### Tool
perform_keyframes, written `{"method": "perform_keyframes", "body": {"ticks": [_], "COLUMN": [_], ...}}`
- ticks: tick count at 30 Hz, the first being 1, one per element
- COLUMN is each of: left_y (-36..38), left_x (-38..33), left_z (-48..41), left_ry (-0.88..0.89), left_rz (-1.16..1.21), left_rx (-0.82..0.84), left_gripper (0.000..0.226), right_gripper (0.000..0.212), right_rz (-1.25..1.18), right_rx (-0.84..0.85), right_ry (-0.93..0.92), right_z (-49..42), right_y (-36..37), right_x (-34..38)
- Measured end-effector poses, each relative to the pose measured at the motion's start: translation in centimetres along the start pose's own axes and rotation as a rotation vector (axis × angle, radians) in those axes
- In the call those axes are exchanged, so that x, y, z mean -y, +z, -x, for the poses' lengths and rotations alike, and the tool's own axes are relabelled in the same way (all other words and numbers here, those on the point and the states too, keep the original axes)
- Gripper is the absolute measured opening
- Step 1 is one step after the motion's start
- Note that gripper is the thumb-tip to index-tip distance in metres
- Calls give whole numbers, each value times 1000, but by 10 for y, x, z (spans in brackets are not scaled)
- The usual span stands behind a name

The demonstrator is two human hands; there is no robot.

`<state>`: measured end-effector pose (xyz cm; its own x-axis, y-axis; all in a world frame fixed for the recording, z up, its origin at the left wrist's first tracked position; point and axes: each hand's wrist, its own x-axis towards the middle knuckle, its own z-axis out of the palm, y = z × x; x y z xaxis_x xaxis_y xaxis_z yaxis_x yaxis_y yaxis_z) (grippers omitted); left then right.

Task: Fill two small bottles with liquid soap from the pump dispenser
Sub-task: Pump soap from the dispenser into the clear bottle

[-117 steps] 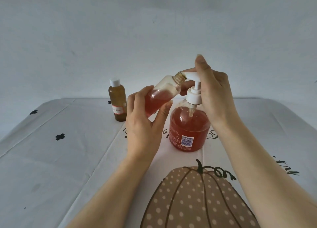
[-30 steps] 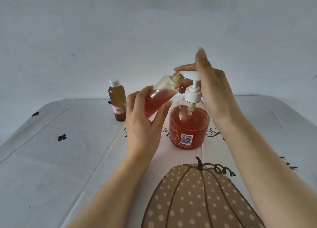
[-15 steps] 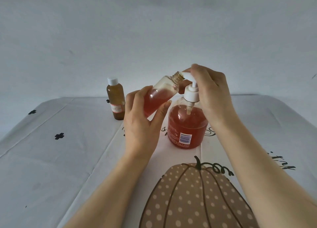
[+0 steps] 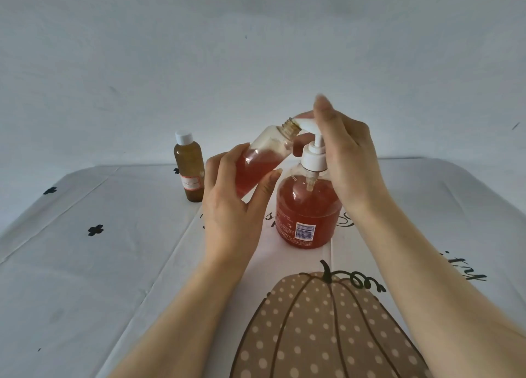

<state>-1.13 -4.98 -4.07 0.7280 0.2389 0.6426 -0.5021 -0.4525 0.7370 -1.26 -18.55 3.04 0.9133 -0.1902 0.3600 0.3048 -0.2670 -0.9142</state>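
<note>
Plastic small bottle (image 4: 263, 157): likely light, slick; left hand (image 4: 230, 215) clamps its lower body.
Pump dispenser (image 4: 308, 215): beneath right hand (image 4: 350, 161), fingers flat.

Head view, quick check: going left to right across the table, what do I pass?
Capped brown bottle → left hand gripping the tilted open bottle → pump dispenser → right hand at its pump head.
</note>
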Motion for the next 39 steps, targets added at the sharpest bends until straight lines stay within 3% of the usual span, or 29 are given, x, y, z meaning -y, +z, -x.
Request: {"method": "perform_keyframes", "body": {"ticks": [5, 20, 39], "left_y": [2, 2, -1], "left_x": [-1, -2, 2], "left_z": [-1, 0, 5], "left_ry": [3, 13, -22], "left_rz": [-6, -9, 6], "left_rx": [-7, -7, -21], "left_gripper": [50, 50, 49], "right_gripper": [57, 35, 44], "right_rz": [-20, -141, -5], "right_rx": [-14, 0, 9], "right_ry": [22, 1, -33], "right_z": [-1, -1, -2], "right_y": [1, 3, 5], "right_x": [7, 4, -1]}}
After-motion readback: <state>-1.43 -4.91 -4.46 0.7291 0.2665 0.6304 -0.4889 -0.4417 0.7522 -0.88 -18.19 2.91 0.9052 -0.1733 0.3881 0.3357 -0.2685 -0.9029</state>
